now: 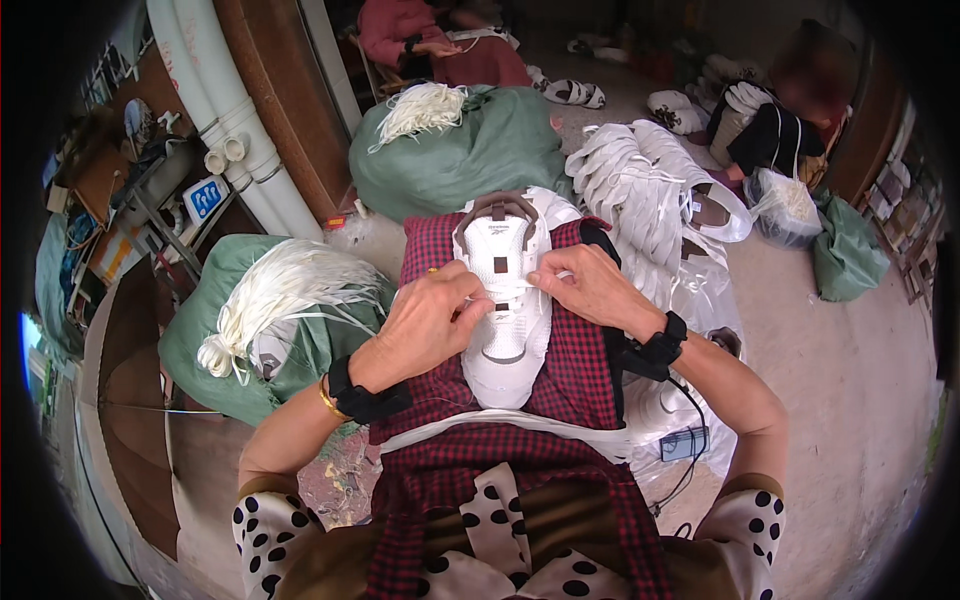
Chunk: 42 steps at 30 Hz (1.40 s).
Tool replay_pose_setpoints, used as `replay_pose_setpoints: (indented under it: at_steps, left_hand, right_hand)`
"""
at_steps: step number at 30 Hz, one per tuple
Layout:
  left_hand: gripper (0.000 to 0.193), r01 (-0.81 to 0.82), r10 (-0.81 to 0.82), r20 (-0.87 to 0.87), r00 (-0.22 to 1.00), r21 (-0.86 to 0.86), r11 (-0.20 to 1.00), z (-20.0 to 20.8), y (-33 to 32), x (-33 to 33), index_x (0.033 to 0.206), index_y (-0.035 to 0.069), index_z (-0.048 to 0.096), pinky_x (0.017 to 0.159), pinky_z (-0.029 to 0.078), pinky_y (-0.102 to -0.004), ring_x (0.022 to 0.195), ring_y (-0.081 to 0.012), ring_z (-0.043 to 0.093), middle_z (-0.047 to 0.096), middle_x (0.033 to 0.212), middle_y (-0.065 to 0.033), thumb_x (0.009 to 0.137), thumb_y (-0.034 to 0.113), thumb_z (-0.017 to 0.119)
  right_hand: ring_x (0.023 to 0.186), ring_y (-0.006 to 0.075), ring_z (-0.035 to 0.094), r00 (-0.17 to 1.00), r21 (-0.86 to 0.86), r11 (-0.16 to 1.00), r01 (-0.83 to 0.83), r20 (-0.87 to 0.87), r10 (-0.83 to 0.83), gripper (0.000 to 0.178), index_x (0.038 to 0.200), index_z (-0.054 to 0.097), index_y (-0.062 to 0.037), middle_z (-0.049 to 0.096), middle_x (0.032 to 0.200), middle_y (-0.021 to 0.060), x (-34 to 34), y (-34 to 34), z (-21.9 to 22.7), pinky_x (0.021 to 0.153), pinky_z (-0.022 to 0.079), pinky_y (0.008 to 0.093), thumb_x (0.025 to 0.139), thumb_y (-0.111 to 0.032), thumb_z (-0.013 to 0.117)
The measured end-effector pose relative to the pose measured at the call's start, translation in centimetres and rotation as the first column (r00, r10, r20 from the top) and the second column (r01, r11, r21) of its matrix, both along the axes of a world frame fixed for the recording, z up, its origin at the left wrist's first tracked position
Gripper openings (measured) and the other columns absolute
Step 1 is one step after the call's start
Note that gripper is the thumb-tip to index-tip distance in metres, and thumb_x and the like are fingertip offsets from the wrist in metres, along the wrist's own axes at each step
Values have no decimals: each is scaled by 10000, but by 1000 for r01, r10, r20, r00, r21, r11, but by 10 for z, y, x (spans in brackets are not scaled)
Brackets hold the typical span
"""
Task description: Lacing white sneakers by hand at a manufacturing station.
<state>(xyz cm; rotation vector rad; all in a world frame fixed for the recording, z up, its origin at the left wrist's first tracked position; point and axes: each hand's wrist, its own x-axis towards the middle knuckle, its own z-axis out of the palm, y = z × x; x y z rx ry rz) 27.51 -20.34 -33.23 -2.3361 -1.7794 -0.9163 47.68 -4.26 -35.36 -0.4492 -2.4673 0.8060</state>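
A white sneaker (506, 365) lies on my lap on a red-and-black checked apron (585, 375), its toe toward me and its brown-lined opening away. Across its tongue runs a white shoelace (512, 291), thin and partly hidden by fingers. My left hand (432, 318) is closed in a pinch at the left side of the lacing. On the opposite side, my right hand (590, 287) pinches the lace between thumb and forefinger. Both hands touch or nearly touch the shoe's upper. The lace ends are too small to make out.
Loose white laces (290, 285) lie over a green sack (205, 345) at left; another green sack (480, 150) with laces stands ahead. White shoes (640, 185) are piled at right, near a phone (683, 443) and black cable. Other people sit farther back, one in a pink sleeve (395, 30).
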Motion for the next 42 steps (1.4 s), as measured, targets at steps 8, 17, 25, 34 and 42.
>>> replay_pose_setpoints:
  at_steps: [8,17,25,34,42]
  left_hand:
    - [183,157,-107,354,929,-117,981,-10,12,-13,881,15,625,860,451,-324,985,-182,532,543,1038,-59,823,103,775]
    - [360,34,-27,332,943,-16,999,-12,12,-10,1040,49,573,908,452,-371,1017,-264,555,527,1044,-102,744,83,776]
    - [237,74,-59,332,941,-34,997,-30,16,-38,997,21,548,747,509,-332,867,-240,607,539,952,-104,785,-9,651]
    - [206,180,-75,-329,941,302,936,-33,14,-82,1061,103,634,570,494,-388,659,-257,584,507,776,-66,874,165,695]
    - [131,-243,296,-176,939,270,931,-19,-58,-179,1034,69,668,633,498,-441,733,-364,617,576,836,-126,903,78,670]
  right_hand:
    - [629,46,451,993,-368,928,61,-68,-92,335,721,646,-1,565,651,-35,30,32,11,588,401,254,932,-255,700]
    - [758,67,535,997,-407,911,69,-3,-77,317,924,649,-26,611,807,-31,72,65,12,703,444,241,979,-337,671]
    - [954,326,659,991,225,968,-108,103,86,343,1083,529,7,656,998,168,10,-3,26,818,524,405,828,-106,729]
    - [747,382,635,995,487,868,-95,83,62,96,982,586,-26,635,852,156,25,4,14,646,510,458,953,-114,609]
    - [701,354,633,980,622,782,-35,176,-97,107,991,592,-65,621,802,136,105,24,36,599,495,448,928,-136,640]
